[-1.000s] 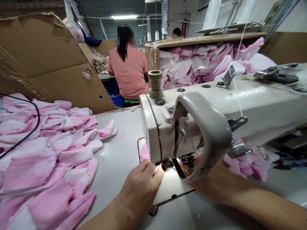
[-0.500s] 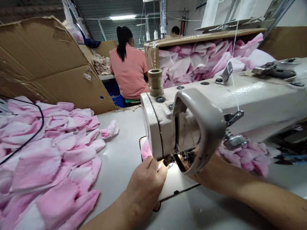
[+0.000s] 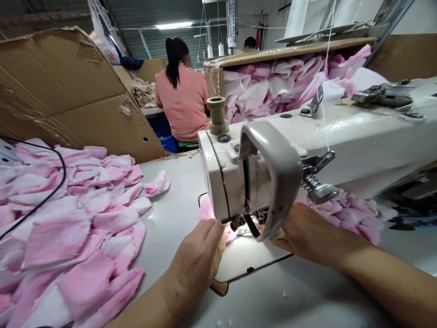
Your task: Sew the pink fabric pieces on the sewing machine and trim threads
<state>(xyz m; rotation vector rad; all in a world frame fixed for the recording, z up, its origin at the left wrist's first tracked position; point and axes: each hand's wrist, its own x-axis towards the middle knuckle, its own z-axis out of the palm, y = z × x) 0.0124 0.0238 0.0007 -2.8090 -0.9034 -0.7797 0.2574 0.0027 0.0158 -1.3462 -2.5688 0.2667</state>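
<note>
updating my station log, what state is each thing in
left hand, touching pink piece
right hand, partly behind grey guard
pink piece, partly hidden by sewing machine
sewing machine, bedplate lit
white thread, looks taut
tube light, on
fabric pile, heaped loosely
cardboard box, stuffed with cloth

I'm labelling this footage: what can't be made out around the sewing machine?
Head view, all three:
Right hand: some fingers, hidden behind the grey guard.
Pink cloth at the left hand: partly covered by it and the machine head.
Sewing machine: far end cut off by the right edge.
</note>
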